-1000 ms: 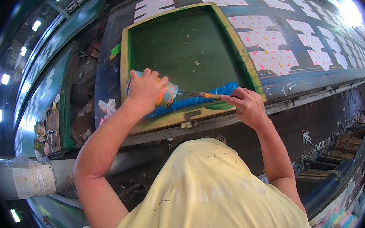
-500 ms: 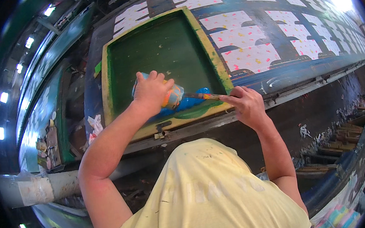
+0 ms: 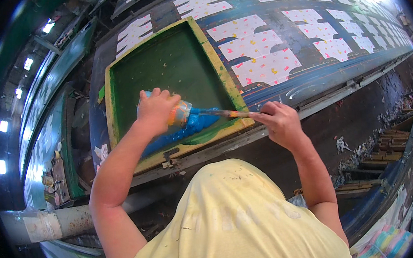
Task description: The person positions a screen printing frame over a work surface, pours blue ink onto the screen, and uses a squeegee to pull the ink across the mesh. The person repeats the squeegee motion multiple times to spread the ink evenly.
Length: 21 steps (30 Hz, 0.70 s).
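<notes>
My left hand (image 3: 152,111) grips a paint-smeared plastic tub (image 3: 178,113), tipped on its side over the lower part of a wooden-framed screen with a dark green mesh (image 3: 163,69). My right hand (image 3: 279,123) pinches the handle of a long, stained spatula (image 3: 229,113), whose other end reaches the tub's mouth, coated in blue paste. A thick band of glossy blue paste (image 3: 201,125) lies on the mesh along the frame's near side, below the tub.
The long printing table (image 3: 317,84) holds rows of white cut pieces with coloured prints (image 3: 258,47). A taped pipe (image 3: 42,227) runs at lower left beside a cluttered side table (image 3: 57,179). A trough with wooden pieces (image 3: 387,148) is at lower right.
The view has turned, so screen and table sit further left. The tub stays tipped in my left hand; more blue paste now coats the spatula at the tub's mouth.
</notes>
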Each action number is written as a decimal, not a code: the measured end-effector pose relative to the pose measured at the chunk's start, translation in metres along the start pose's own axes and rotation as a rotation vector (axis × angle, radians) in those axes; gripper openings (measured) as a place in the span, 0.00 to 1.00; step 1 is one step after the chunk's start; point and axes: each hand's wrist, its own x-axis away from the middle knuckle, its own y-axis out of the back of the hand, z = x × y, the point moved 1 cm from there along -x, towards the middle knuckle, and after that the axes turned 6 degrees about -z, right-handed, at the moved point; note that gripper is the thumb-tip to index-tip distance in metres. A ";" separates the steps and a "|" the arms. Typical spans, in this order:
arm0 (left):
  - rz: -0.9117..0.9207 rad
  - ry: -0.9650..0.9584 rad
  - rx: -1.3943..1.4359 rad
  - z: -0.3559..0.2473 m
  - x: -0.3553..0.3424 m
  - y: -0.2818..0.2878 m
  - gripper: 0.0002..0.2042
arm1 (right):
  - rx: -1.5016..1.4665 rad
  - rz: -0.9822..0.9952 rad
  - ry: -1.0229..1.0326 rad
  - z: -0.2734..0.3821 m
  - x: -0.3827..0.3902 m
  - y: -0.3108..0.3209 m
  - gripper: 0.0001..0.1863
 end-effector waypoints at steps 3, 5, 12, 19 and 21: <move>-0.010 0.035 0.063 0.012 0.012 0.001 0.47 | -0.063 -0.064 0.042 0.017 -0.012 -0.036 0.28; -0.015 0.060 0.115 0.023 0.022 0.000 0.47 | -0.097 -0.073 0.081 0.030 -0.024 -0.062 0.28; -0.257 0.142 0.274 0.050 0.067 -0.017 0.43 | -0.091 -0.013 0.133 0.059 -0.062 -0.108 0.29; -0.511 0.195 0.143 0.063 0.104 -0.050 0.42 | -0.572 0.335 -0.138 0.049 -0.093 -0.138 0.22; -0.551 0.211 0.133 0.065 0.114 -0.058 0.43 | -0.714 0.519 -0.219 0.041 -0.101 -0.143 0.23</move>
